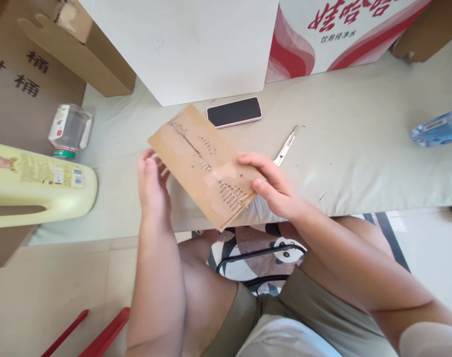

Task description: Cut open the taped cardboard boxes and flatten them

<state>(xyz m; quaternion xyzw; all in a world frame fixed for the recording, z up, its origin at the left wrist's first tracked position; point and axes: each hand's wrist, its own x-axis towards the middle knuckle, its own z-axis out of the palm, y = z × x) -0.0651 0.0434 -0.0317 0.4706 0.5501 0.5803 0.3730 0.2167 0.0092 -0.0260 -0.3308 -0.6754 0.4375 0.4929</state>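
— While your right hand (280, 192) pinched the cardboard (203, 163) by one end, thumb and fingertip lay on top, which probably steadied it yet left most of the torn surface showing.

— And where did you have it, measured from the phone (234, 112)?

— You held it on your own side of the phone, just before it and a little to its left. You kept it slantwise with the ripped ridges upward, likely so that you could look them over.

— Did your left hand (153, 183) grip it too?

— Nobody could tell. Your hands were apart, and the left one stood half open by the opposite edge, to the left of the phone. Whether its fingers touched did not show, though it seemed placed to support that side.

— What about the knife (286, 147), if it was one?

— It lay right of the phone and nearer you, partly hidden by your right hand, perhaps for easy reach. Your white box (211, 49) stood just behind the phone; the water bottle (437, 128) was well to its right and the yellow jug (43, 183) well to its left, presumably to spare your elbows.
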